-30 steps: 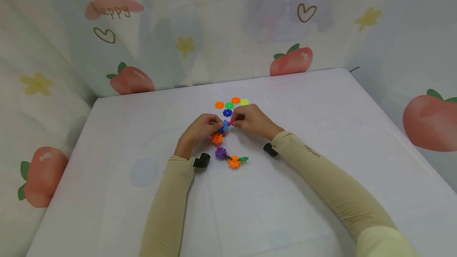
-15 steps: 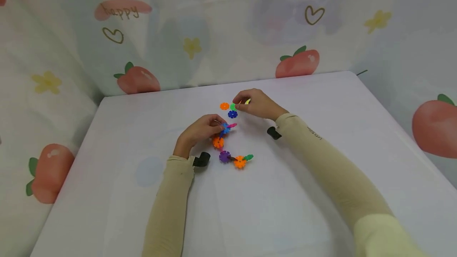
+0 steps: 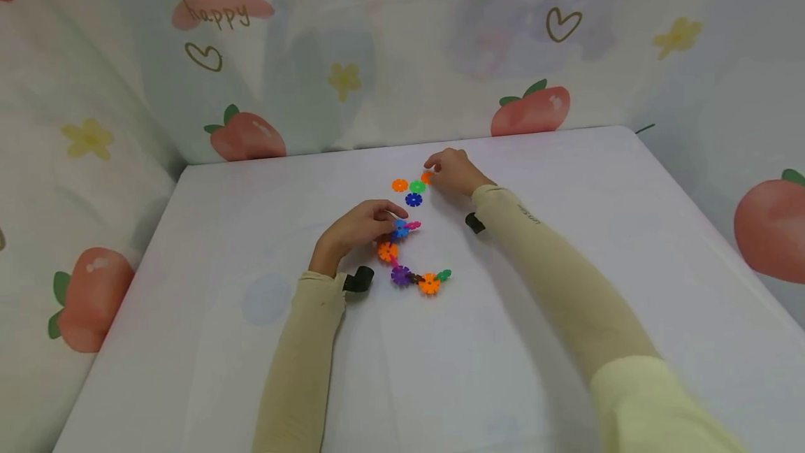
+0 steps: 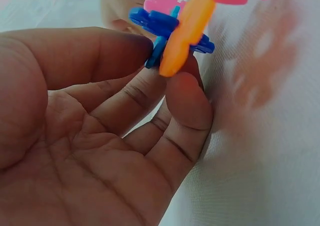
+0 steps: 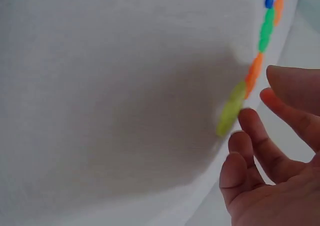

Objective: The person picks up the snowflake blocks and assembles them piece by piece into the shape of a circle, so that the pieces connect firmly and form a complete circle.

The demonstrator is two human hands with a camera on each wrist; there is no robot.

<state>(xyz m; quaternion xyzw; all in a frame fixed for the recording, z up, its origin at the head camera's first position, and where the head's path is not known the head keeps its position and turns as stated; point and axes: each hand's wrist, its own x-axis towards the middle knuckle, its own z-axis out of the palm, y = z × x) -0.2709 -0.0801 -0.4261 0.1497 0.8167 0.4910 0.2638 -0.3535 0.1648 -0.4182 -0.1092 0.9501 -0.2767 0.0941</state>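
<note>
My left hand (image 3: 358, 229) pinches a light blue notched disc (image 3: 401, 229) of a chain of interlocking flower-shaped discs. In the left wrist view, the thumb is against the blue pieces (image 4: 155, 22), beside an orange disc (image 4: 187, 28). The chain runs through an orange disc (image 3: 388, 252), a purple disc (image 3: 400, 275) and another orange one (image 3: 430, 284), ending in a green disc (image 3: 444, 275). At the back, my right hand (image 3: 459, 172) has its thumb and fingers apart. Its fingertips are close to a yellow disc (image 5: 232, 108); whether they touch it I cannot tell. The head view hides that disc.
Loose discs lie flat ahead of the chain: an orange one (image 3: 400, 185), a green one (image 3: 418, 187), a dark blue one (image 3: 414, 199) and an orange one (image 3: 427, 178) beside the right hand. White cloth covers the table (image 3: 503, 341). A printed curtain (image 3: 402, 40) rises behind it.
My right hand has left the pink disc on the chain and moved back and right, past the green disc, to the yellow one. The left hand stays on the chain.
</note>
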